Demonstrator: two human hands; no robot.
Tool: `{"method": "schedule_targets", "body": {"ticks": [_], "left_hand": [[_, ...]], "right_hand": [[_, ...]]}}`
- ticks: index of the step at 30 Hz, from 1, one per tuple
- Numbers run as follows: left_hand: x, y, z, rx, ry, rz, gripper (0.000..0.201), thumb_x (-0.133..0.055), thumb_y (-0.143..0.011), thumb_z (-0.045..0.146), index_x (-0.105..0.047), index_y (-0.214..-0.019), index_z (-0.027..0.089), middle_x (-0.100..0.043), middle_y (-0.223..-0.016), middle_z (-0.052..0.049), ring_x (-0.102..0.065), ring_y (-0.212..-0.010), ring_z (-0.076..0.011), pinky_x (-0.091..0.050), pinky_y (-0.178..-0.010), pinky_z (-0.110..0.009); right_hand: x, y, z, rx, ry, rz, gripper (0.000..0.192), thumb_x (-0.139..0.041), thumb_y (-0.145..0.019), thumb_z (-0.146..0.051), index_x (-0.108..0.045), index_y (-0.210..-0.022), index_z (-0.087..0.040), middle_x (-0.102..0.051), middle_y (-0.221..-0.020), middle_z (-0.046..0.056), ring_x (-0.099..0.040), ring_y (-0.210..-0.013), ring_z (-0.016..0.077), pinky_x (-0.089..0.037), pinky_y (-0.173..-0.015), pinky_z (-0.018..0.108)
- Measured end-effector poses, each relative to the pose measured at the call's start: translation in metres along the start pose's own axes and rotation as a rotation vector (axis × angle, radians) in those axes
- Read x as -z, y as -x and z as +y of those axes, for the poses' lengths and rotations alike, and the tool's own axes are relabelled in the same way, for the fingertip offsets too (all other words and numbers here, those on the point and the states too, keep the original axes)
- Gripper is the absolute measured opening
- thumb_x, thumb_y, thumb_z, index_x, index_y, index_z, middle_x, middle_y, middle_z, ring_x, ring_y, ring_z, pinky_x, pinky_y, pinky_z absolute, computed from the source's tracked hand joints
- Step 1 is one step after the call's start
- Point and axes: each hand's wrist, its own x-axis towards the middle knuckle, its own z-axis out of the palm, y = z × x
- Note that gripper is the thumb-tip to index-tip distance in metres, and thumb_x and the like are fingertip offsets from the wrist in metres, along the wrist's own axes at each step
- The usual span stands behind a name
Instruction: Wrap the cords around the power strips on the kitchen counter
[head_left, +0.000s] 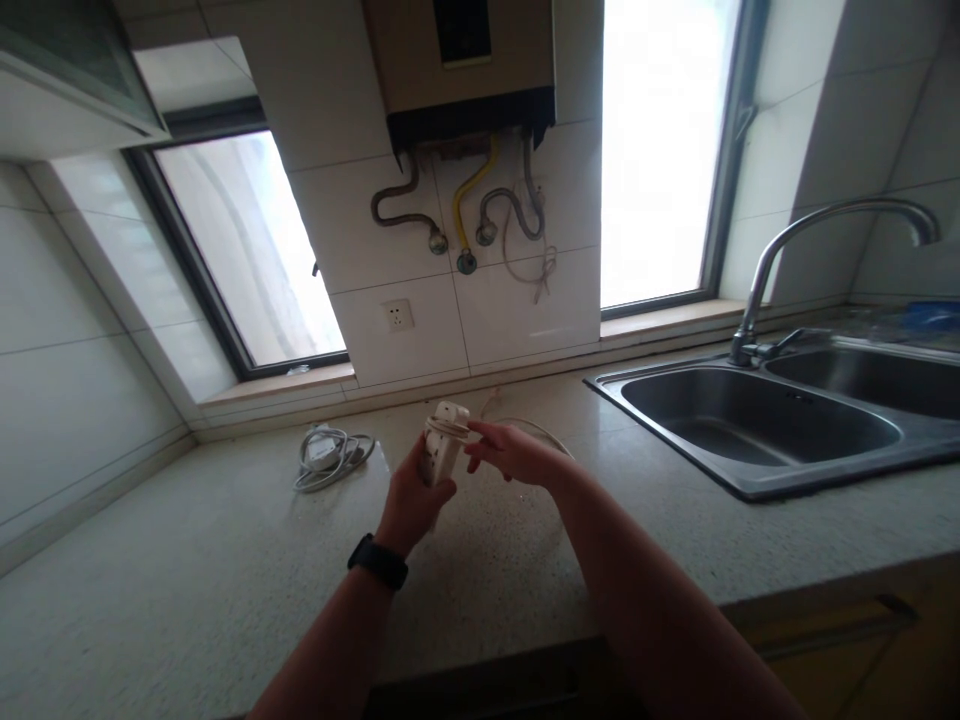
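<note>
A white power strip [448, 458] is held up over the countertop, its top end tilted away from me. My left hand [409, 500] grips it from the left side, the thumb across its near end. Part of a white cord [448, 428] is wound around the strip's upper part. My right hand [519, 456] is at the strip's right side, with its fingertips closed on the cord. A loose length of the cord [551, 436] curves out behind my right hand, which partly hides it.
On the counter [187, 560] to the left lies another coiled white cord [334, 460] with a plug. A steel sink [750, 480] with a tall faucet [765, 270] stands at the right. The tiled back wall carries a socket [398, 315] and a water heater [465, 60] with hoses.
</note>
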Motion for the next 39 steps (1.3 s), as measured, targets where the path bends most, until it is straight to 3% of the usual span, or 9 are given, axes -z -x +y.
{"method": "schedule_targets", "body": {"ticks": [6,11,16,21,28,32,34,36,39], "left_hand": [[-0.008,0.006,0.013,0.152,0.345,-0.227,0.063,-0.070,-0.069,0.016,-0.058,-0.131,0.020,-0.064,-0.098,-0.004,-0.056,-0.075,-0.0140,-0.044,-0.066,-0.025],[-0.007,0.012,0.018,0.312,0.706,-0.326,0.041,-0.072,-0.070,0.023,-0.062,-0.109,0.013,-0.058,-0.083,-0.004,-0.055,-0.065,-0.0127,-0.044,-0.061,-0.026],[-0.004,0.017,0.021,0.242,1.060,-0.565,0.045,-0.069,-0.067,0.022,-0.063,-0.111,0.013,-0.054,-0.109,-0.011,-0.053,-0.078,-0.0155,-0.045,-0.060,-0.027],[-0.002,0.020,0.014,0.308,1.219,-0.878,0.054,-0.063,-0.070,0.035,-0.057,-0.120,0.015,-0.054,-0.102,-0.009,-0.054,-0.073,-0.0158,-0.048,-0.058,-0.029],[0.001,0.017,0.004,0.270,1.211,-1.025,0.057,-0.058,-0.069,0.036,-0.060,-0.118,0.007,-0.063,-0.104,-0.017,-0.065,-0.077,-0.0247,-0.053,-0.061,-0.033],[0.004,0.009,0.002,0.344,1.128,-1.049,0.069,-0.059,-0.071,0.041,-0.054,-0.131,0.007,-0.061,-0.123,-0.024,-0.066,-0.096,-0.0336,-0.053,-0.073,-0.041],[0.005,0.006,0.001,0.405,1.017,-0.992,0.073,-0.057,-0.076,0.048,-0.050,-0.135,0.006,-0.060,-0.124,-0.026,-0.066,-0.098,-0.0335,-0.052,-0.076,-0.041],[0.004,0.005,0.001,0.405,0.816,-0.798,0.066,-0.054,-0.084,0.051,-0.052,-0.133,0.006,-0.061,-0.122,-0.024,-0.065,-0.097,-0.0306,-0.050,-0.080,-0.040],[-0.003,0.006,0.003,0.181,0.456,-0.421,0.060,-0.061,-0.088,0.045,-0.046,-0.136,0.013,-0.057,-0.129,-0.019,-0.059,-0.113,-0.0286,-0.045,-0.095,-0.041]], "right_hand": [[0.012,0.006,-0.007,0.066,0.199,0.066,0.047,-0.052,-0.096,-0.052,-0.060,-0.130,-0.020,-0.067,-0.069,0.001,-0.053,-0.054,0.0091,-0.036,-0.054,0.020],[0.013,0.006,0.000,0.089,0.229,0.168,0.055,-0.056,-0.093,-0.054,-0.056,-0.136,-0.019,-0.056,-0.061,-0.003,-0.047,-0.054,0.0095,-0.032,-0.057,0.022],[0.004,0.002,0.008,0.100,-0.002,0.175,0.061,-0.069,-0.083,-0.054,-0.056,-0.129,-0.016,-0.051,-0.065,-0.004,-0.042,-0.056,0.0090,-0.033,-0.054,0.021],[-0.010,-0.002,0.004,0.109,-0.381,0.067,0.050,-0.075,-0.076,-0.052,-0.060,-0.100,-0.010,-0.059,-0.080,0.004,-0.054,-0.067,0.0117,-0.047,-0.061,0.024],[-0.020,-0.002,-0.007,0.165,-0.543,-0.051,0.047,-0.075,-0.074,-0.050,-0.062,-0.097,-0.010,-0.056,-0.076,0.002,-0.048,-0.063,0.0087,-0.042,-0.053,0.018],[-0.022,-0.003,-0.004,0.109,-0.490,0.067,0.046,-0.069,-0.078,-0.051,-0.065,-0.101,-0.011,-0.060,-0.080,0.004,-0.054,-0.065,0.0118,-0.045,-0.055,0.021],[-0.021,-0.004,0.000,0.043,-0.390,0.167,0.045,-0.065,-0.081,-0.053,-0.067,-0.097,-0.010,-0.059,-0.073,0.004,-0.053,-0.061,0.0124,-0.044,-0.053,0.022],[-0.018,-0.006,0.004,0.024,-0.204,0.286,0.043,-0.062,-0.083,-0.053,-0.070,-0.089,-0.010,-0.059,-0.069,0.004,-0.055,-0.062,0.0138,-0.042,-0.055,0.022],[-0.017,-0.009,0.009,0.007,0.045,0.467,0.042,-0.062,-0.082,-0.053,-0.074,-0.088,-0.013,-0.062,-0.070,0.004,-0.059,-0.070,0.0169,-0.041,-0.061,0.024]]}}
